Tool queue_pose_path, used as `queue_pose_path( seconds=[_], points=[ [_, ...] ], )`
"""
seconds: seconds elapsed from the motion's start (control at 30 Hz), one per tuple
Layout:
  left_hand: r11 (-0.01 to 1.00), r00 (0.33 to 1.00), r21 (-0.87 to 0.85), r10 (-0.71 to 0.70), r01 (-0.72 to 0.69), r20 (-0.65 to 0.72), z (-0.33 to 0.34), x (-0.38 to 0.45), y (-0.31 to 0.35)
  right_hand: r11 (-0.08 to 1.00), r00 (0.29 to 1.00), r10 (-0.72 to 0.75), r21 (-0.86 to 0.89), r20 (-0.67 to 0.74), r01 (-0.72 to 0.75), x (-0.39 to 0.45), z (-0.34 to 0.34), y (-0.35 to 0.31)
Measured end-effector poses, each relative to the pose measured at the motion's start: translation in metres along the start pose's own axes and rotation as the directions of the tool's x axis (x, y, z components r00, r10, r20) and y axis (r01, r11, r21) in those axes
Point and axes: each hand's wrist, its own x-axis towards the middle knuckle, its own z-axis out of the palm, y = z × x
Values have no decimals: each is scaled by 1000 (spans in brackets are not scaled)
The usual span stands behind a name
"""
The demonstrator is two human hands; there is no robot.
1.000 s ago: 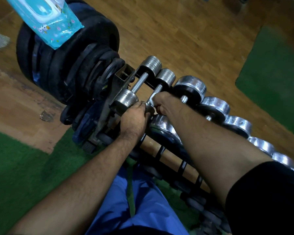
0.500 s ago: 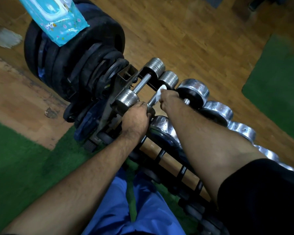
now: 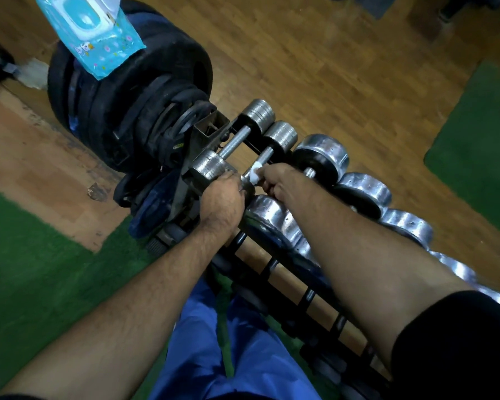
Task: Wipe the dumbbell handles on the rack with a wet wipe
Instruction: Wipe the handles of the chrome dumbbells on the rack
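Your dumbbell rack (image 3: 286,281) runs from near right to far left, with dumbbells (image 3: 364,194) lined up along it. Your left hand (image 3: 221,197) sits just left of your right hand (image 3: 274,180), which holds the wipe (image 3: 254,172) on the second handle (image 3: 264,158). Weight plates (image 3: 133,111) stand at the rack's far-left end, with the wipes packet (image 3: 93,33) on top.

**Bare forearms, black sleeve, blue trousers**

The person is wearing a black short sleeve (image 3: 456,342) that is showing on the right upper arm, ending above the elbow. Both forearms are showing bare and hairy. The left hand (image 3: 221,199) and right hand (image 3: 277,180) are wearing no gloves. Shiny blue trousers (image 3: 231,350) are covering the legs.
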Motion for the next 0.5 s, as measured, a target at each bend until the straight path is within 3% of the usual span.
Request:
queue_pose_path(
  seconds=[0.17,0.27,0.4,0.5],
  points=[
    [998,999,32,-47,47,-24,-8,-8,11,998,999,46,51,26,-47,-13,-35,3],
    [998,998,23,-57,58,-40,-13,-16,20,994,998,-9,108,62,2,-20,-46,10],
    [996,995,-26,-84,82,-60,-13,-27,39,974,974,-225,30,13,224,-32,-69,18],
    [996,995,-60,-74,70,-71,-8,-40,57,788,823,-567,-312,-31,531,-26,-90,35]
  ],
)
